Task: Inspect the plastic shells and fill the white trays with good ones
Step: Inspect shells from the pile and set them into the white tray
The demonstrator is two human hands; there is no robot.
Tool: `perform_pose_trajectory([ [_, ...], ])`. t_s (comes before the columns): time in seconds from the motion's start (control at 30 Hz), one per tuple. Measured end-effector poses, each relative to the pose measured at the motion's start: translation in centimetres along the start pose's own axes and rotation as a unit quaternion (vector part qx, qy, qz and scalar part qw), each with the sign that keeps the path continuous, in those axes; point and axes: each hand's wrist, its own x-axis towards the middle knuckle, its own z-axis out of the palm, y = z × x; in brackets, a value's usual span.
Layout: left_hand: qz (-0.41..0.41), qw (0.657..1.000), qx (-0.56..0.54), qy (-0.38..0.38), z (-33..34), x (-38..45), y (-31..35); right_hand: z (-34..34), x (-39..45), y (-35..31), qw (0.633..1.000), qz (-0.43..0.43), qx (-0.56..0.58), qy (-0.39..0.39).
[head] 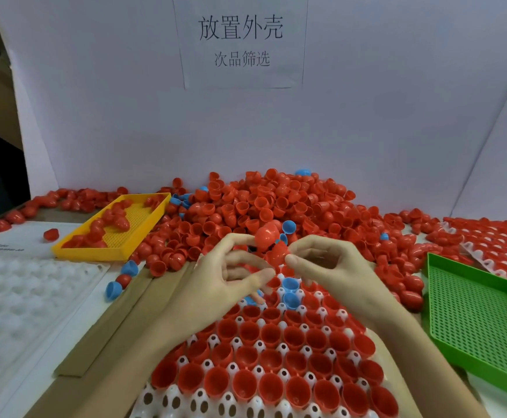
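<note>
A large heap of red plastic shells [264,203] with a few blue ones lies at the back of the table. In front of me a white tray [186,401] holds rows of red shells [276,336] and two blue shells [290,291] near its far end. My left hand [234,276] pinches a round red shell [266,233] at its fingertips. My right hand [327,263] pinches another red shell [278,251] just below it. Both hands hover over the tray's far end.
A yellow mesh tray [116,251] with several red shells sits at the left. A green mesh tray [481,312] lies at the right. An unfilled white tray [20,294] is at the near left, a filled one [502,239] at the far right. Loose blue shells [122,279] lie on cardboard.
</note>
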Motion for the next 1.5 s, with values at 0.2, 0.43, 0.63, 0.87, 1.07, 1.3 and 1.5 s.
perform_pose_trajectory([
  [0.2,0.02,0.999,0.027,0.032,-0.1,-0.1,-0.3,1.9,-0.2,-0.4,0.999,-0.028,-0.011,-0.038],
  [0.43,-0.008,1.0,-0.028,-0.002,-1.4,0.0,0.5,0.4,0.0,0.0,0.98,0.063,0.188,-0.001],
  [0.63,-0.04,0.996,-0.078,-0.007,-3.3,0.0,0.7,-0.4,0.3,0.8,0.975,0.078,0.205,0.032],
  [0.87,-0.108,0.984,-0.135,-0.033,-4.1,0.2,0.6,-0.3,0.6,1.7,0.976,0.094,0.194,0.02],
  [1.07,-0.118,0.987,-0.106,-0.02,-4.5,0.2,0.3,-1.8,1.1,3.9,0.97,0.026,-0.112,0.215],
  [1.3,-0.118,0.988,-0.1,-0.023,-4.4,0.2,0.1,-5.3,1.1,7.1,0.876,0.036,-0.341,0.34],
  [1.5,-0.119,0.988,-0.087,-0.034,-4.5,0.1,0.2,-4.4,0.8,5.2,0.891,0.004,-0.306,0.334],
])
